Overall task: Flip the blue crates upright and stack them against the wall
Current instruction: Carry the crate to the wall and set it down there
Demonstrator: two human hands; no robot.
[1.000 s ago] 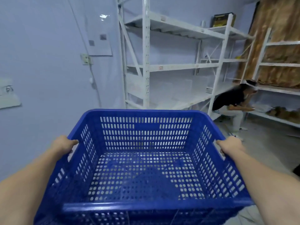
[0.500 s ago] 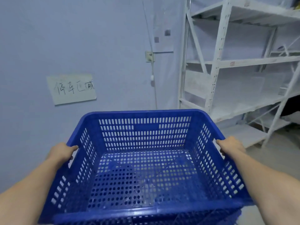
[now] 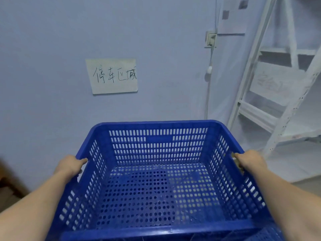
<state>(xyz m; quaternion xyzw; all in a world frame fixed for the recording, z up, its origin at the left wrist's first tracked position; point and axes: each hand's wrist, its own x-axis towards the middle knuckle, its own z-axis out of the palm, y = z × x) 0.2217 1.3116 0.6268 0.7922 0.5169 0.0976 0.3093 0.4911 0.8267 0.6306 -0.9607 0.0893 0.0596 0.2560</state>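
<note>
An upright blue crate (image 3: 158,146) with perforated walls and floor fills the lower middle of the head view, empty inside. My left hand (image 3: 70,165) grips its left rim and my right hand (image 3: 250,161) grips its right rim, so the crate is carried in front of me. The pale blue wall (image 3: 52,49) stands straight ahead, just beyond the crate's far side. Blue plastic shows below the crate's near edge at the bottom right; I cannot tell what it belongs to.
A paper sign (image 3: 112,75) with handwritten characters is stuck on the wall. A white metal shelf rack (image 3: 278,110) stands at the right, with a wall switch (image 3: 211,39) and hanging cord beside it. A brown object (image 3: 7,185) is blurred at the left edge.
The view has swung left: the shelf rack slid to the right edge, the person by the shelves left view, and the paper sign came to the middle. Both hands keep their grip on the crate.
</note>
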